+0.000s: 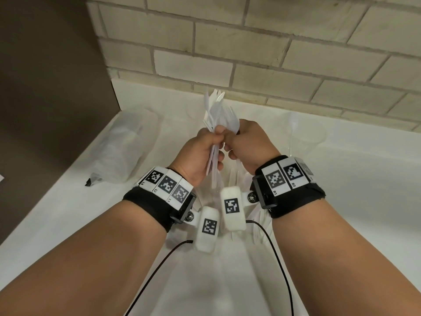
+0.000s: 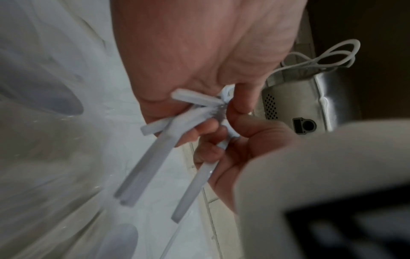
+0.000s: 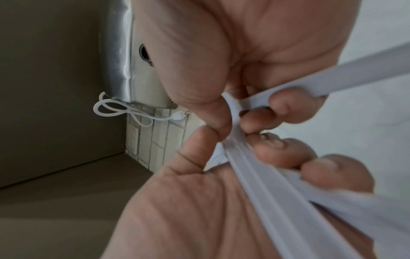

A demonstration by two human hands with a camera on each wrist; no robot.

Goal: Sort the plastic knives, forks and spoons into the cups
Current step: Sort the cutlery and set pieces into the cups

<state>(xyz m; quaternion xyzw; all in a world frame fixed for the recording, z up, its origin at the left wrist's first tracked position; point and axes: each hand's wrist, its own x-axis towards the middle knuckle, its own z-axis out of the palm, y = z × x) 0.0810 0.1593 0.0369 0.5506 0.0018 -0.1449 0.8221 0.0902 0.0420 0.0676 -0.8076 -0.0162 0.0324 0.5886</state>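
The left hand (image 1: 199, 153) has its grip clenched around a bundle of white plastic cutlery (image 1: 215, 115), fingers and thumb curled over the handles so that fork tines and other ends fan upward out of the fist and the handle ends hang down below it. The right hand (image 1: 249, 145) presses against the left, its grip pinching a single white piece (image 3: 235, 108) at the edge of the bundle between thumb and fingertips; which kind of utensil that piece is cannot be told. The bundle is held in the air above the white tabletop (image 1: 341, 190), between the person and the brick wall (image 1: 262, 53).

Beyond the bundle and to its right stands a clear cup (image 1: 307, 135) with one slender piece (image 1: 293, 131) standing in it. To the bundle's left lies a crumpled clear plastic bag (image 1: 127, 147) on the tabletop. Below the bundle, more white cutlery (image 1: 259, 215) lies loose on the tabletop, partly hidden by the wrist cameras.
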